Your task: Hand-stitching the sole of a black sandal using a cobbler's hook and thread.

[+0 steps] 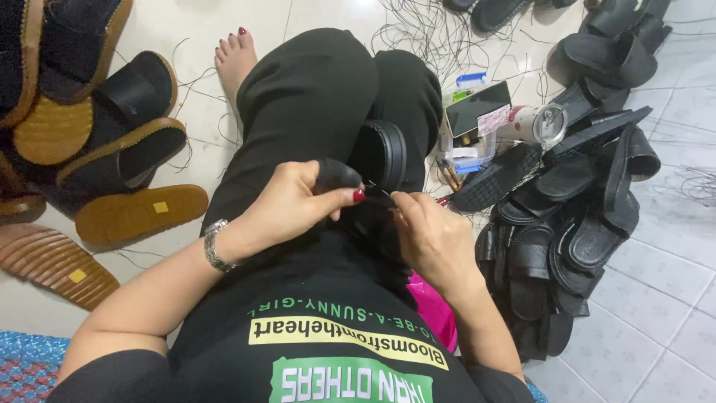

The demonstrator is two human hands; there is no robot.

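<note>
Hand-stitching a black sandal on lap.
L hand grips sandal strap; R hand pinches needle just right of L thumb, tip toward strap.

Hands: two, left hand and right hand
Black sandal in lap: one
Metal can: one
Wristwatch: one

The pale tiled floor bears black sandals, tan-soled sandals and what looks like loose thread.
</note>
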